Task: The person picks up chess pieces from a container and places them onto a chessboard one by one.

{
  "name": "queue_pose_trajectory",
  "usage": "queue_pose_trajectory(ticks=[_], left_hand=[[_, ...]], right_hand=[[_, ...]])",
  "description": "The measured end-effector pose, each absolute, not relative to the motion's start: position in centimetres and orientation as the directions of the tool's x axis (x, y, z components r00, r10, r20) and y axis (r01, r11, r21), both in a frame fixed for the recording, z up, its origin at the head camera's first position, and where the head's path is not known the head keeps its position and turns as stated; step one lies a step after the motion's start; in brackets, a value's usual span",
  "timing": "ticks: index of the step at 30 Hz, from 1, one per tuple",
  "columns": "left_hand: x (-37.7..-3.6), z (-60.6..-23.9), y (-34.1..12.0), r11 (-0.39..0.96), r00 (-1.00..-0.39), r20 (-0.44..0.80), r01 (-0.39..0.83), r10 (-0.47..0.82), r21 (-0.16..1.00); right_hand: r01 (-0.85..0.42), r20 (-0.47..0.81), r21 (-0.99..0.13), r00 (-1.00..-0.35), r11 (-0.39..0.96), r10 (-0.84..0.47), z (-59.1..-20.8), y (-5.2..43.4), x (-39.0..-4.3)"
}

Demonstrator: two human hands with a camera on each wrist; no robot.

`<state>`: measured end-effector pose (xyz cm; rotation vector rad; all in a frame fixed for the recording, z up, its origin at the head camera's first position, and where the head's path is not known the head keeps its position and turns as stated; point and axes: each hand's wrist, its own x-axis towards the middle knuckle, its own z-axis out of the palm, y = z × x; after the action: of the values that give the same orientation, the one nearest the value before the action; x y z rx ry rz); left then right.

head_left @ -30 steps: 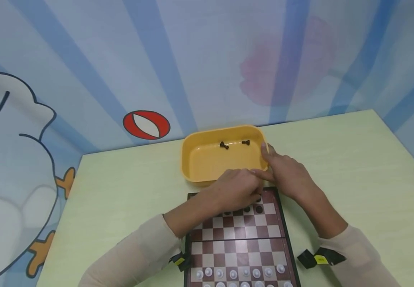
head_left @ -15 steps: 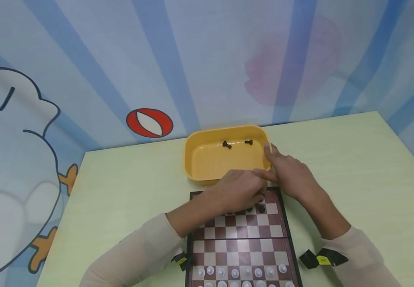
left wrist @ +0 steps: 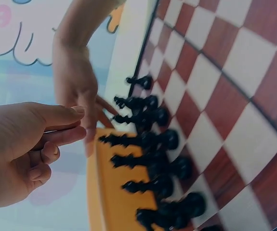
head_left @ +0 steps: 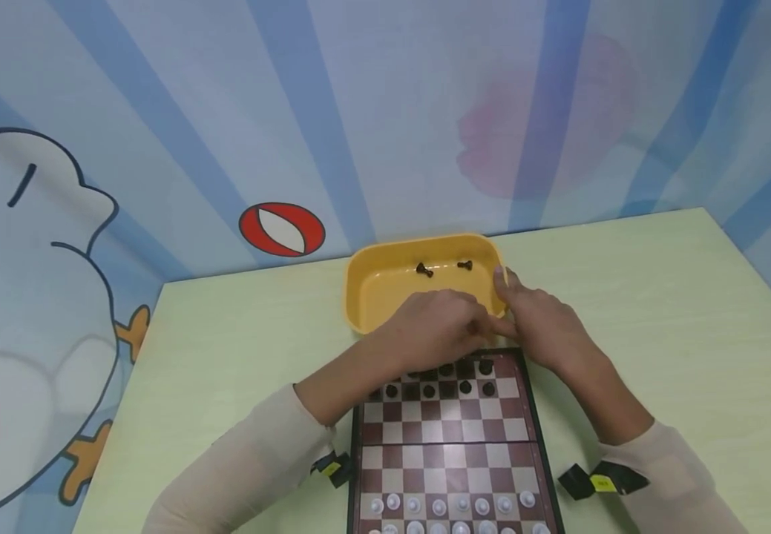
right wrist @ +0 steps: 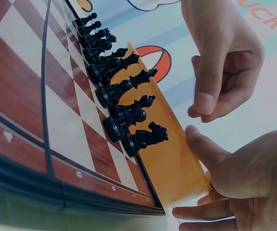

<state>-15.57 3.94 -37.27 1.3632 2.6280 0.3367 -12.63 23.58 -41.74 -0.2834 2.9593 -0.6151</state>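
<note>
Two hands, close together, forearms sleeved.
Left hand (head_left: 435, 330): fingers curled, raised. Right hand (head_left: 539, 326): fingers extended, thumb apart, resting low.

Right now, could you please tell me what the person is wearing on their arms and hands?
Both hands, the left hand and the right hand, are bare, with no gloves. Each forearm is covered by a snug cream sleeve. Black straps with small yellow labels sit near each wrist.
</note>
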Motion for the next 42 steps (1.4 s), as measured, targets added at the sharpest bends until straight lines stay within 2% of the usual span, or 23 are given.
queue_pose_trajectory(ticks=[14, 19, 23, 27, 32, 42], left_hand=[[-21.1, -36.1, 2.3, 0.628, -0.639, -0.047, 0.735, 0.768, 0.257], [-23.4, -37.0, 1.8, 0.673, -0.680, -0.035, 0.715, 0.732, 0.190], [-24.8, -37.7, 1.6, 0.715, -0.714, -0.075, 0.681, 0.696, 0.158], [-25.7, -38.3, 1.6, 0.729, -0.719, -0.122, 0.672, 0.684, 0.130], [-26.4, -39.3, 1.8, 0.742, -0.733, -0.123, 0.666, 0.669, 0.070], [-26.7, -40.9, 2.1, 0.740, -0.733, -0.174, 0.671, 0.658, -0.031]], right_hand=[[-0.124, -0.091, -0.440, -0.979, 0.889, -0.182, -41.5, 23.3, -12.5], [-0.119, -0.088, -0.449, -0.980, 0.885, -0.176, -41.5, 23.0, -12.5], [-0.105, -0.093, -0.459, -0.982, 0.882, -0.165, -41.5, 22.8, -12.6], [-0.096, -0.109, -0.455, -0.981, 0.885, -0.163, -41.5, 22.5, -12.6], [-0.106, -0.099, -0.445, -0.981, 0.889, -0.166, -41.4, 22.2, -12.6], [-0.109, -0.099, -0.449, -0.980, 0.887, -0.171, -41.5, 21.9, -12.2]])
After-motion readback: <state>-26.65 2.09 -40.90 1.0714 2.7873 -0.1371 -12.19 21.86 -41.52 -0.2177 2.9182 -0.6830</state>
